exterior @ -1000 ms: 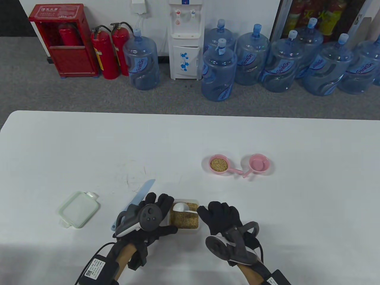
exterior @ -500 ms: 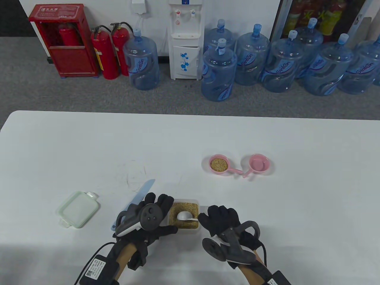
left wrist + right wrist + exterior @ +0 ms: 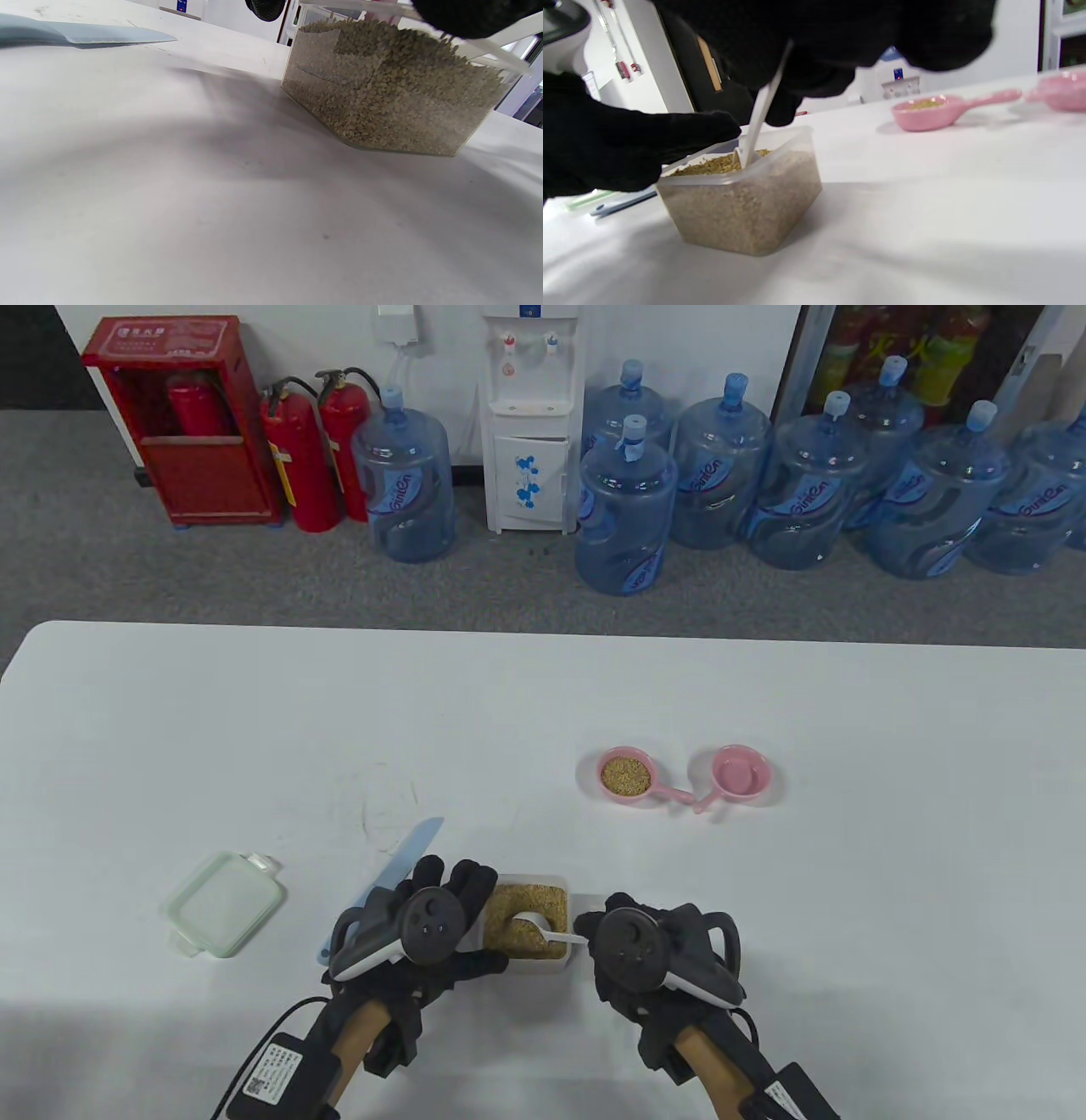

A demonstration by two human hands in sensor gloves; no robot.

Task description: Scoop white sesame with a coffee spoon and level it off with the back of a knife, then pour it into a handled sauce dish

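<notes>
Gripping the white coffee spoon by its handle, the right hand has its fingers curled round the stem, and the bowl of the spoon is dug into the white sesame. In the right wrist view the spoon stands steeply, handle up in the gloved fingers, bowl sunk among the grains. The sesame fills a clear plastic container at about 6 o'clock on the white table, near its front edge.

At 9 o'clock of the container the left hand rests against it, its fingers laid over the left rim and its thumb along the near side; the fingers look only loosely bent, steadying it.

A light blue knife lies flat on the table at 10 o'clock of the container, partly under the left hand, tip pointing to 1 o'clock. A pale green lid lies well apart at 9 o'clock.

At 1 o'clock of the container, well apart from it, sit two pink handled sauce dishes, handles meeting between them: the left dish holds sesame, the right dish shows only its pink inside.

Beyond the table's far edge stand blue water bottles, a water dispenser and red fire extinguishers.
</notes>
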